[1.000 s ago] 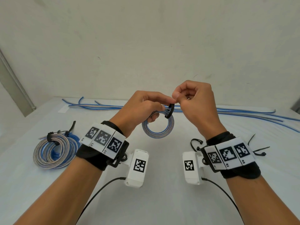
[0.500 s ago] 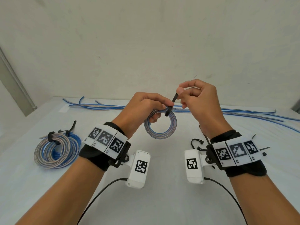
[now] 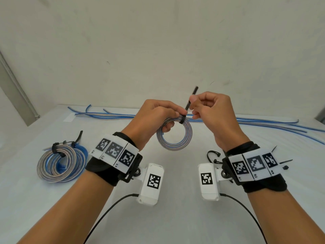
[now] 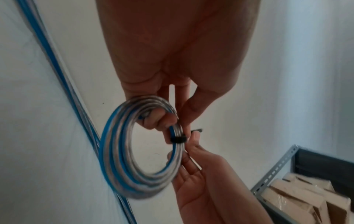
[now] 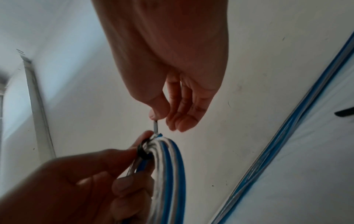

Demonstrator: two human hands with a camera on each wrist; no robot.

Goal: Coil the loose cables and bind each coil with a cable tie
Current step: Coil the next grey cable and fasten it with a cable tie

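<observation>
1. Nearest: left hand (image 3: 154,118) clamped on small coil (image 3: 174,136), held in the air above the desk (image 3: 175,217); thumb through the ring, fingers curled over the top.
2. Right hand (image 3: 209,110) pinching the tail of the black cable tie (image 3: 189,106), just above the coil; tail points up and away, band wrapped round the coil strands.
3. Judged step: cinching the tie on this coil. Band looks snug; full tightness not determinable.
4. Left on desk: finished coils (image 3: 61,164), larger, resting flat with black ties on, so bound already.
5. Right on desk, by the wrist: spare ties (image 3: 284,162), partly hidden by the strap.
6. Far edge of desk: loose cables (image 3: 263,123) lying straight, blue and grey, uncoiled. Several lengths left to do; exact count unclear.
7. View differences: left wrist view shows the tie band (image 4: 178,139) closed fully round the strands, and a metal shelf (image 4: 277,166) with boxes, absent from head view. Right wrist view shows thumb and forefinger pinch on the tail (image 5: 156,125), remaining fingers relaxed.
</observation>
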